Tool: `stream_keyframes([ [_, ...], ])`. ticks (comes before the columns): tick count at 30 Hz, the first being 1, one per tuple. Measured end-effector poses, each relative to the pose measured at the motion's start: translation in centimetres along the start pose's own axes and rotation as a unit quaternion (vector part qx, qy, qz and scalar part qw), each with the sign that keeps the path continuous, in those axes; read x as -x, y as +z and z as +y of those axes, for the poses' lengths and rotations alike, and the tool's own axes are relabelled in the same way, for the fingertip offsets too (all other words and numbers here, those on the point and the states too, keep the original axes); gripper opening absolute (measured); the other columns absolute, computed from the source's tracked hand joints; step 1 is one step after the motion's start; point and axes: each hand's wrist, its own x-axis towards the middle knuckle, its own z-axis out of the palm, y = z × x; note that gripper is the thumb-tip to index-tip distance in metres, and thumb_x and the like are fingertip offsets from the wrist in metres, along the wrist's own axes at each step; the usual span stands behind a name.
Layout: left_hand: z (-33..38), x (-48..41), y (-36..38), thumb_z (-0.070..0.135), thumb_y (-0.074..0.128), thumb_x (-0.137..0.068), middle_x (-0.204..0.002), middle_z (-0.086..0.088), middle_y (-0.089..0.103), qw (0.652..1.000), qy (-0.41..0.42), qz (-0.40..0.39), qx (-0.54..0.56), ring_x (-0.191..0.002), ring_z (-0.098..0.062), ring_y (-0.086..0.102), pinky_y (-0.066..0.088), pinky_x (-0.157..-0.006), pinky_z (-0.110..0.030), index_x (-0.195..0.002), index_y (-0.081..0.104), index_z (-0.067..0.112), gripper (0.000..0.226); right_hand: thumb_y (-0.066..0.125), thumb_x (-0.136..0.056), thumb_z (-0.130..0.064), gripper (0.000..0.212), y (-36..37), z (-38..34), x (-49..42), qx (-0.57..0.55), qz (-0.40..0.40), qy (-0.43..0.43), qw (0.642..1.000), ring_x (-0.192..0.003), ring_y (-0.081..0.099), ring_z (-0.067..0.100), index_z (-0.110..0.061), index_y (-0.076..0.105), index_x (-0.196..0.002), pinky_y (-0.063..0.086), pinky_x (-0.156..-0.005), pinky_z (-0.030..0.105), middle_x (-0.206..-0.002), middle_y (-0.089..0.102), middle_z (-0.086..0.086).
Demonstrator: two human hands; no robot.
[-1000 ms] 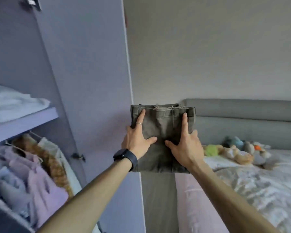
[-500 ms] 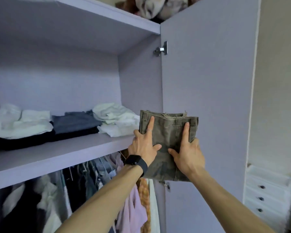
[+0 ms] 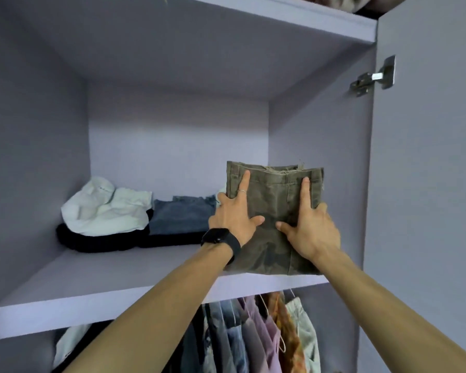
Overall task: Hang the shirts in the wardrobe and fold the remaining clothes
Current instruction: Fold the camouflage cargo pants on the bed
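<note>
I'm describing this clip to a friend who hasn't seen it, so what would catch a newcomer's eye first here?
First comes the folded olive garment, gripped by the left hand and right hand over the right front of the wardrobe shelf. Further back on the left lie a crumpled white garment on something black, and folded blue jeans beside it. Below the shelf hang clothes on hangers.

Metal hinge [image 3: 374,76] upper right. Black watch [image 3: 220,236], thin ring [image 3: 242,191]. Unclear brownish bundle [image 3: 361,4] at top edge.
</note>
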Motion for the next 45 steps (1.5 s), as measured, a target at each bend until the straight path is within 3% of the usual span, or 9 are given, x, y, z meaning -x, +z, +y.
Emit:
stream_keyframes([
  [13,-2.3,-17.2,2.0,0.054,0.069,-0.087,-0.136,-0.018,0.035,0.995,-0.094,0.045,0.003,-0.11,-0.04,0.057,0.049,-0.093,-0.047,-0.151,-0.017,0.052,0.107,0.068,-0.087,-0.057,0.117,6.8,-2.9,-20.1,-0.005,-0.037,-0.08,0.996,-0.115,0.053,0.038,-0.036,-0.028,-0.152,0.05,-0.088,0.046,-0.132,0.04,0.019],
  [23,-6.6,-29.6,11.6,0.055,0.072,-0.084,-0.145,-0.019,0.027,0.984,-0.132,-0.051,0.11,-0.126,-0.04,0.048,0.043,-0.107,-0.043,-0.155,-0.013,0.044,0.111,0.079,-0.079,-0.05,0.126,14.5,-1.3,-33.4,0.028,-0.188,-0.046,0.981,-0.136,0.042,0.04,-0.039,-0.022,-0.153,0.038,-0.112,0.052,-0.154,0.029,0.017],
  [27,-8.7,-30.6,16.7,0.064,0.053,-0.092,-0.157,-0.023,0.008,0.985,-0.135,-0.111,-0.011,-0.139,-0.043,0.032,0.036,-0.113,-0.048,-0.159,0.004,0.035,0.088,0.077,-0.079,-0.053,0.112,20.2,0.6,-34.5,0.059,-0.234,-0.014,0.97,-0.145,0.03,0.039,-0.036,0.0,-0.159,0.032,-0.117,0.052,-0.163,0.019,0.013],
  [30,-9.4,-30.8,17.8,0.061,0.031,-0.099,-0.162,-0.014,-0.026,0.977,-0.066,-0.104,-0.172,-0.151,-0.039,-0.01,0.008,-0.119,-0.063,-0.16,0.004,0.032,0.072,0.052,-0.089,-0.066,0.083,21.8,0.9,-33.7,0.188,-0.193,-0.071,0.96,-0.15,0.01,0.038,-0.037,0.015,-0.158,0.02,-0.12,0.051,-0.166,0.001,0.013],
  [34,-9.7,-31.5,17.9,0.059,0.019,-0.1,-0.167,-0.008,-0.012,0.95,-0.005,-0.164,-0.265,-0.153,-0.029,-0.012,-0.009,-0.117,-0.065,-0.16,0.003,0.024,0.071,0.037,-0.094,-0.065,0.073,22.3,1.6,-32.5,0.213,-0.209,-0.11,0.948,-0.153,-0.012,0.028,-0.033,0.022,-0.158,0.003,-0.123,0.049,-0.164,-0.027,0.002],
  [38,-9.2,-31.0,17.0,0.067,0.024,-0.096,-0.163,-0.009,0.024,0.946,-0.02,-0.213,-0.245,-0.148,-0.032,0.025,0.012,-0.12,-0.06,-0.157,0.027,0.021,0.077,0.034,-0.096,-0.063,0.069,21.4,1.3,-32.1,0.2,-0.274,-0.076,0.938,-0.15,0.023,0.028,-0.028,0.033,-0.155,0.026,-0.118,0.045,-0.167,0.017,0.001],
  [41,-8.9,-30.6,16.4,0.071,0.026,-0.094,-0.163,-0.009,0.025,0.941,-0.004,-0.219,-0.26,-0.147,-0.033,0.026,0.017,-0.119,-0.057,-0.156,0.03,0.024,0.078,0.034,-0.091,-0.066,0.068,20.9,1.0,-32.4,0.203,-0.302,-0.042,0.931,-0.135,0.045,0.028,-0.028,0.048,-0.146,0.038,-0.107,0.043,-0.153,0.045,0.005],
  [43,-9.4,-30.8,16.3,0.076,0.025,-0.092,-0.167,-0.009,0.01,0.936,0.009,-0.219,-0.276,-0.152,-0.033,0.012,0.009,-0.121,-0.058,-0.159,0.017,0.027,0.083,0.033,-0.089,-0.067,0.071,21.0,0.7,-32.9,0.24,-0.292,-0.049,0.925,-0.142,0.034,0.031,-0.028,0.047,-0.146,0.031,-0.112,0.048,-0.157,0.038,0.005],
  [45,-10.1,-31.2,16.6,0.081,0.022,-0.089,-0.168,-0.007,-0.006,0.936,0.024,-0.21,-0.282,-0.153,-0.032,-0.006,-0.003,-0.119,-0.062,-0.159,0.004,0.033,0.087,0.028,-0.093,-0.069,0.073,21.7,0.4,-33.2,0.268,-0.263,-0.082,0.923,-0.153,0.004,0.032,-0.034,0.025,-0.157,0.008,-0.12,0.056,-0.168,0.009,0.001],
])
